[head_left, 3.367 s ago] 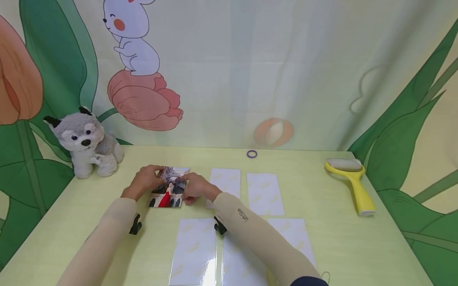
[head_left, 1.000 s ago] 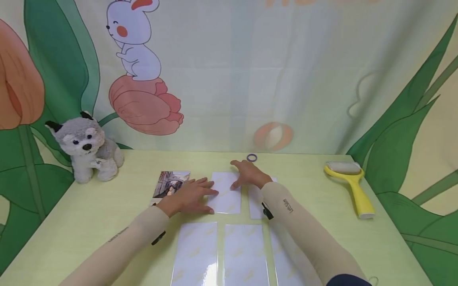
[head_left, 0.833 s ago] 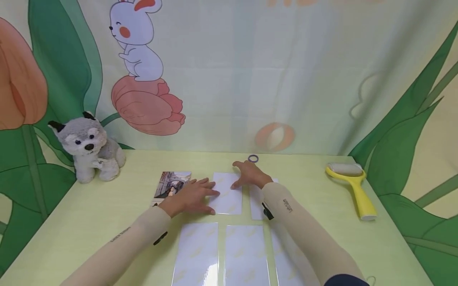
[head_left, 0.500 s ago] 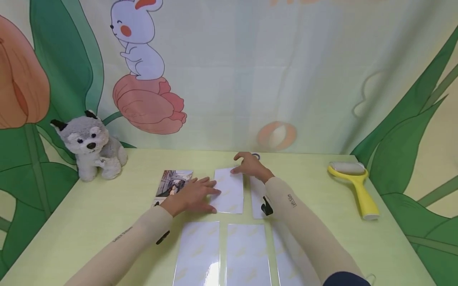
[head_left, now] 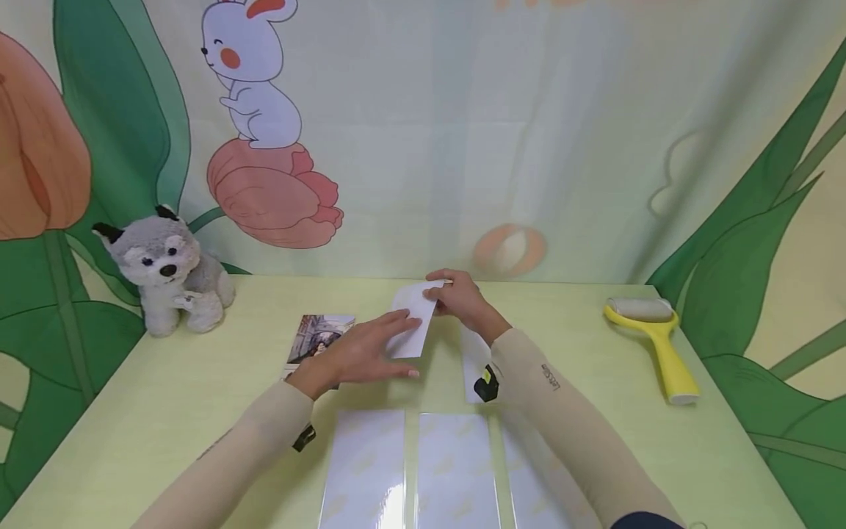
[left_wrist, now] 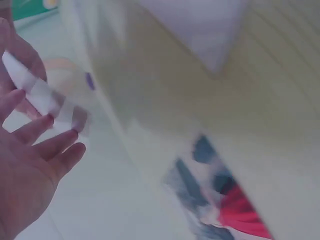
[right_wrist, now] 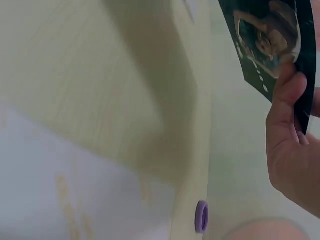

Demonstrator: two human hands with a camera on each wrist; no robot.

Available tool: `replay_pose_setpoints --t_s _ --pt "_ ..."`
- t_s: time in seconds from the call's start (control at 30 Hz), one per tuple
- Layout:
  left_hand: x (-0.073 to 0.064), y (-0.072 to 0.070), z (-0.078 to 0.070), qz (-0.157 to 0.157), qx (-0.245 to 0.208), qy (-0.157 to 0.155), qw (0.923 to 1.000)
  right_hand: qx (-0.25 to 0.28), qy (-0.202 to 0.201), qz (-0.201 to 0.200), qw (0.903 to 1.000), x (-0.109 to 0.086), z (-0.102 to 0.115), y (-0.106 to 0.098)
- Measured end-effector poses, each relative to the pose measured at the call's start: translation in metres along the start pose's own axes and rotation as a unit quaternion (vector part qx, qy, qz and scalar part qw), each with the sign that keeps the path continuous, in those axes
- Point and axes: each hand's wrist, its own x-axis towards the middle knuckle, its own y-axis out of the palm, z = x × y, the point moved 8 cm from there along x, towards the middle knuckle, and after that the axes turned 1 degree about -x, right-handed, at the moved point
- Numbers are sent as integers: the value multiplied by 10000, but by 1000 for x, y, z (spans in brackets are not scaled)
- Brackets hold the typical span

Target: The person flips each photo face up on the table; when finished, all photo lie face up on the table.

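Observation:
In the head view my right hand (head_left: 463, 301) pinches the upper right corner of a photo print (head_left: 408, 300), holding it tilted up off the table with its white back toward me. The right wrist view shows the print's dark green picture side (right_wrist: 260, 47) between thumb and fingers. My left hand (head_left: 360, 349) has its fingers extended, their tips touching the print's back. Beneath the left wrist, partly covered, a face-up photo (head_left: 319, 336) lies on the table; its red dress shows in the left wrist view. Another face-down print (head_left: 473, 356) lies partly behind the right wrist.
Several larger face-down white sheets, one at the left (head_left: 366, 463), lie in a row nearer me. A yellow-handled roller (head_left: 661, 349) lies at the right. A plush husky (head_left: 168, 272) sits at the back left. A purple ring (right_wrist: 201, 216) lies by the table's back edge.
Earlier both hands were at the face-up photo, then moved right to the face-down print. The right hand has since lifted that print by its upper corner, and the left fingers have followed it up.

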Motion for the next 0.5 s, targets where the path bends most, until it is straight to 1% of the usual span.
replay_pose_setpoints --t_s 0.1,0.2,0.27,0.4,0.5 --pt "3 -9 -8 -324 -19 24 9995 564 21 -218 9982 -2 7 -1" --pt "3 -15 -10 -617 -25 -24 9981 1073 -39 -328 9937 -3 10 2" --pt "3 -17 -10 -794 -65 -13 9968 1294 -73 -380 9908 -3 10 4" --pt "0 -22 -12 -1192 -359 289 9918 1557 -144 -449 9867 -5 11 5" --pt "-2 -25 -13 -1327 -654 481 9878 1622 -224 -480 9853 -7 14 4"
